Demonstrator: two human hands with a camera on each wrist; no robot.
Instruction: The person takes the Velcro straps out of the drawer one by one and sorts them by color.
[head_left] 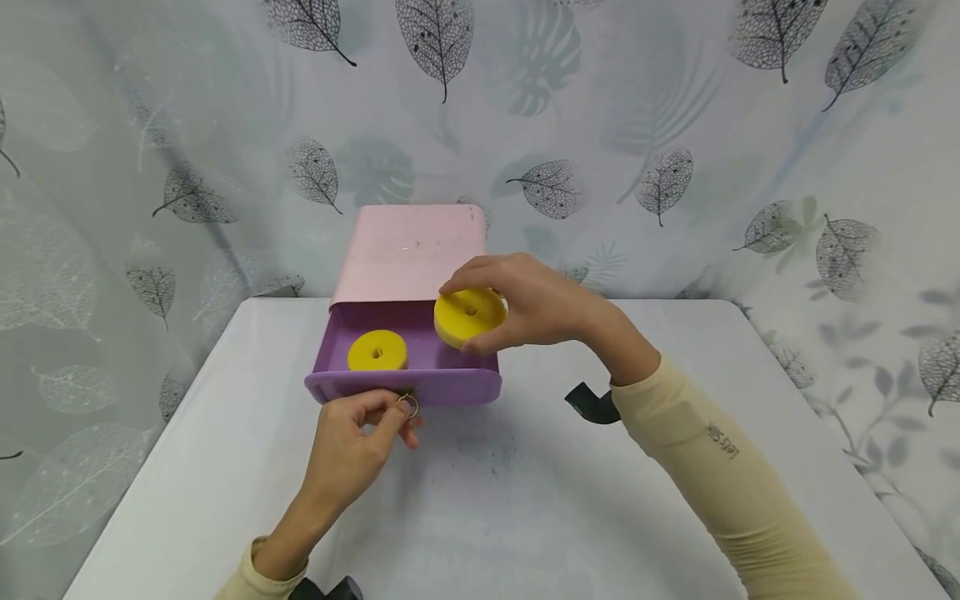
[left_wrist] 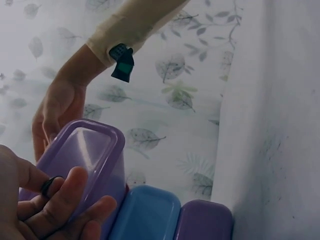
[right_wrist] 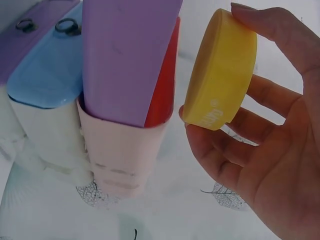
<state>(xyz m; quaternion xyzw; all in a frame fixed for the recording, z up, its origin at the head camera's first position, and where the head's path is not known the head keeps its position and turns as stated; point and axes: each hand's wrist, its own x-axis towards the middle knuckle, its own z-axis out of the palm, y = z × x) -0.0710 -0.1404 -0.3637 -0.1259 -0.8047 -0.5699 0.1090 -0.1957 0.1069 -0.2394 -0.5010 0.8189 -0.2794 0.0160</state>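
Note:
A purple drawer is pulled out of a drawer unit with a pink top. My left hand is at the drawer's front, pinching its small ring pull between thumb and fingers. Inside the drawer, toward the left, lies a thick yellow disc with a hole in its middle. My right hand holds a second such yellow disc by its edge, thumb on one side and fingers on the other. In the head view this disc overlaps the drawer's right part.
Below the purple drawer, a blue drawer and another purple drawer show shut in the left wrist view. The unit stands on a white table in front of a leaf-patterned backdrop. Dark straps sit at the wrists.

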